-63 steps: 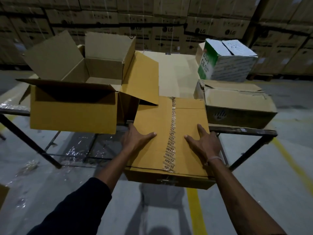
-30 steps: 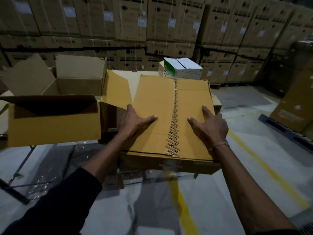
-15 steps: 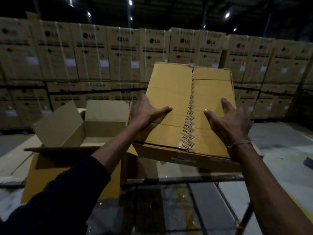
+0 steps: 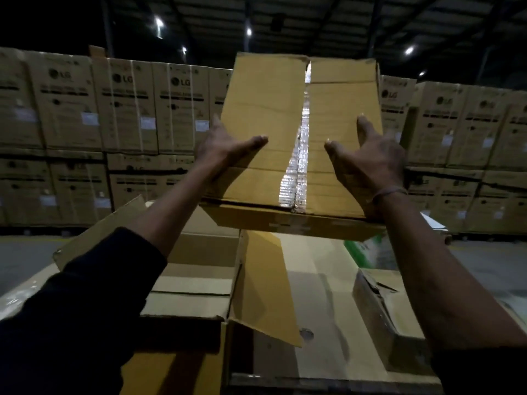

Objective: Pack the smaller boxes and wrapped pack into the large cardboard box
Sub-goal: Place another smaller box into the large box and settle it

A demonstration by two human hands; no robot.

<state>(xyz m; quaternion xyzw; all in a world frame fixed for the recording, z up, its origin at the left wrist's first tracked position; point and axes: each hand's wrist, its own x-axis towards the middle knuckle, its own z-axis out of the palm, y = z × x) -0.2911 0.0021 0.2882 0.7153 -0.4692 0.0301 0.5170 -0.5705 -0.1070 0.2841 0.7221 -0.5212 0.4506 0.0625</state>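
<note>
Grip: both hands hold one taped carton in the air. The left hand is clamped on the carton's left side, thumb laid flat across the top face; the right hand mirrors it on the right side, thumb and forefinger spread on top. The remaining fingers wrap over the side edges out of view, so their purchase underneath cannot be confirmed.

Handling, as judged: the carton looks stiff but worn, its far corners creased. A two-handed carry at arm's length suggests moderate weight. The shiny tape seam between the hands is likely slick; the bare board at the sides, where the hands now sit, is the sound place to hold. Support under the bottom edge would be safer than a side squeeze alone.

Below and left of the grip: the large cardboard box stands open, interior visible. Its right flap stands up directly under the held carton and could foul a descent. The near flap lies folded outward.

Below and right of the grip: a flat brown box lies on the table, with a green-and-white box beyond it.

Room: open air above the box mouth. Stacked warehouse cartons stand well behind.
</note>
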